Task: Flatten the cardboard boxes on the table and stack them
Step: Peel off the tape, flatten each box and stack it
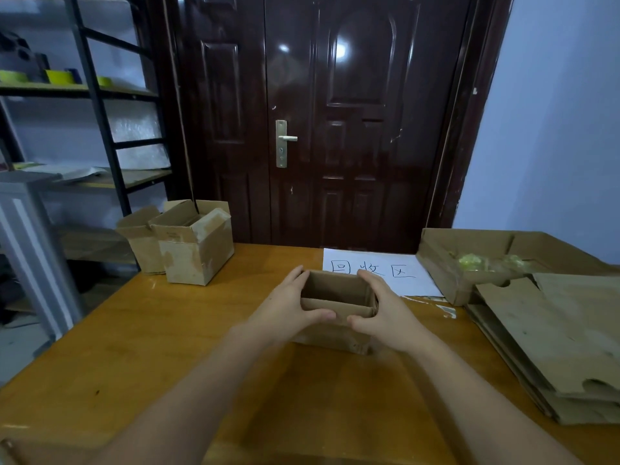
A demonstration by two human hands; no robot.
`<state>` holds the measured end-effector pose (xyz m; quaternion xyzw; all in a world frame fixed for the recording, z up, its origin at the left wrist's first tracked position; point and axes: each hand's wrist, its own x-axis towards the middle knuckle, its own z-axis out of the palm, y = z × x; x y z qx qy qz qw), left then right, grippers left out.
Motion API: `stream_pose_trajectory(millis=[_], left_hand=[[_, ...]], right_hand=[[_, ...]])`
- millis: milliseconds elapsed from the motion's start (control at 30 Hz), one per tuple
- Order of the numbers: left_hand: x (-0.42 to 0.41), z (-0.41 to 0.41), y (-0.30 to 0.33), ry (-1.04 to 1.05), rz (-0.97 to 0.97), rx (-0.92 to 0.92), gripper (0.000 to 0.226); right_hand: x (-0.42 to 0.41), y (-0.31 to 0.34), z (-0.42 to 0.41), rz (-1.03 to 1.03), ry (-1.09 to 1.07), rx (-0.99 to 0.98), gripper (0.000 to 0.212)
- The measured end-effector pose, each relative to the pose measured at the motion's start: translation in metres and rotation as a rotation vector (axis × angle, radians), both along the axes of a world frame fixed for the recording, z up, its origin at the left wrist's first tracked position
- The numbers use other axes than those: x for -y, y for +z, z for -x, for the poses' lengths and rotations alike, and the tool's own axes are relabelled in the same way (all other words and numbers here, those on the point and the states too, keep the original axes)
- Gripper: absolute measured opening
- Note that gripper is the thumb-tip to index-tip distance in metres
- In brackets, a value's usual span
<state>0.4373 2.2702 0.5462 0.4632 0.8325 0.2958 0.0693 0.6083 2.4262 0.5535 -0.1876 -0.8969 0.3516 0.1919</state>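
The wooden table [141,347] fills the lower part of the view, and behind it stands a dark door [335,129] with a metal shelf [100,129] at the left. On the right side of the table lies the stack of flattened cardboard [553,347], several sheets one on another, with one more opened box [469,263] behind it that is only partly flat. At the far left corner two upright boxes [188,243] wait with their flaps open, touching each other. Near the middle, just before a white paper sign [379,273], stands the small open box [339,303], and both hands are on it. The left hand [288,307] grips its left wall, fingers at the far side and thumb on the near edge; the right hand [385,313] grips the right wall in the same way, so the two thumbs almost meet at the front. I think the step now is to collapse this box. To do it well, the hands should push opposite corners toward each other so the walls fold along their creases, not press straight down, which can crush the board. If the bottom is closed, which I cannot see, it must be opened first
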Motion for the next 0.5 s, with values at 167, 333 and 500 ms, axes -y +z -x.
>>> stream_pose_trajectory(millis=[167, 333, 500], left_hand=[[0.001, -0.016, -0.003, 0.033, -0.166, 0.069, 0.108], [0.014, -0.019, 0.006, -0.032, -0.214, 0.174, 0.099], [0.029, -0.008, -0.001, 0.090, -0.171, 0.139, 0.136]], right_hand=[[0.007, -0.011, 0.006, 0.124, -0.034, -0.097, 0.088], [-0.001, -0.018, -0.008, 0.042, -0.078, -0.093, 0.092], [-0.014, -0.024, -0.025, 0.005, -0.240, -0.046, 0.108]])
